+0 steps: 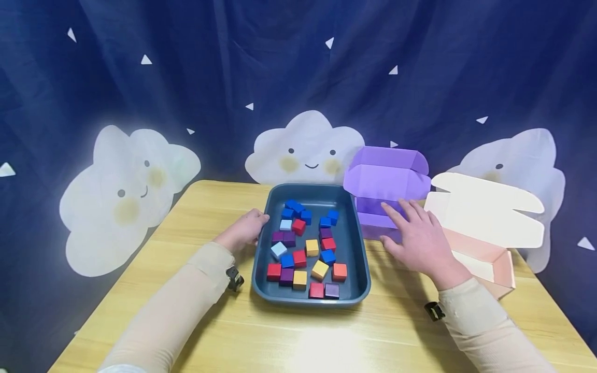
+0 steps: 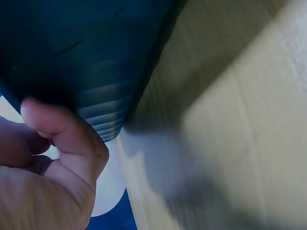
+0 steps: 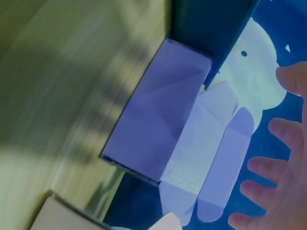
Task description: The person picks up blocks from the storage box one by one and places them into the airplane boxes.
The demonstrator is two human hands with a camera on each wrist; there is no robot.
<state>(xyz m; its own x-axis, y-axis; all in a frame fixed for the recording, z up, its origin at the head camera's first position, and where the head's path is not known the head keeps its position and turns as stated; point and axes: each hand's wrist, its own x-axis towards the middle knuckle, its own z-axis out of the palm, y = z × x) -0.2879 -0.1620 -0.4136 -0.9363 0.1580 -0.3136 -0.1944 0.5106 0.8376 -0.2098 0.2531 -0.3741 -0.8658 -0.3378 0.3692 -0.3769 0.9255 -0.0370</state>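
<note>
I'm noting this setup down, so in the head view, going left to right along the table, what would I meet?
Left hand, dark blue tray holding coloured blocks, open purple box, open cream-and-peach box.

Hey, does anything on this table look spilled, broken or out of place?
Nothing looks spilled or broken: the visible blocks all lie inside the dark tray. The one slightly odd thing is the pale box, on the right of the head view: it sits skewed beside the squarer-set purple box.
</note>
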